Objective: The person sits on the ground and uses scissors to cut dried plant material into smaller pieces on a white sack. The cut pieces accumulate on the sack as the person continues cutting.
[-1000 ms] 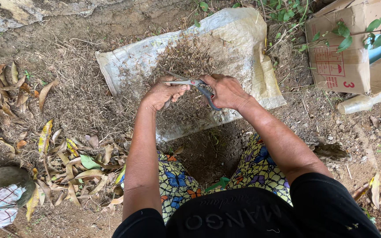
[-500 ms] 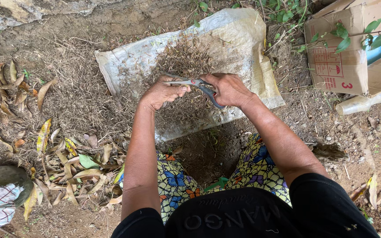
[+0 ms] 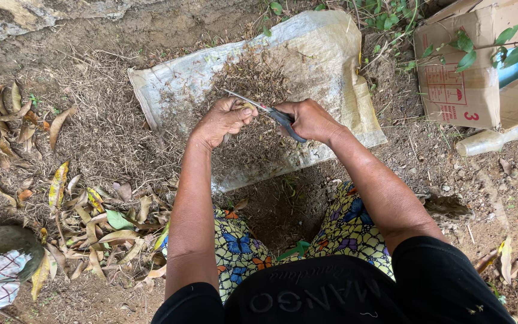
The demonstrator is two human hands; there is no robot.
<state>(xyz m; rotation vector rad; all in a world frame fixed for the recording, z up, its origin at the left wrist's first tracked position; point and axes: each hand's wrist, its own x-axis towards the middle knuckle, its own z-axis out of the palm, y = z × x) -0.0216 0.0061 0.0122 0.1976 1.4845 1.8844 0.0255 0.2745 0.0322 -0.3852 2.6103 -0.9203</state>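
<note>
Head view: I see the right hand (image 3: 310,119) closed round the dark handles of the scissors (image 3: 265,111), blades pointing to 10 o'clock, tips touching the left hand (image 3: 223,120). Left hand pinches a small plant piece (image 3: 246,107), too small to identify. Both hover over the white sack (image 3: 331,66) strewn with dry chaff. Cardboard box (image 3: 469,78) at 2 o'clock, dry leaves (image 3: 91,210) at 8 o'clock.

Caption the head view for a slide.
Right hand works scissors against a small piece pinched in the left hand, above a woven sack strewn with dry plant scraps.
</note>
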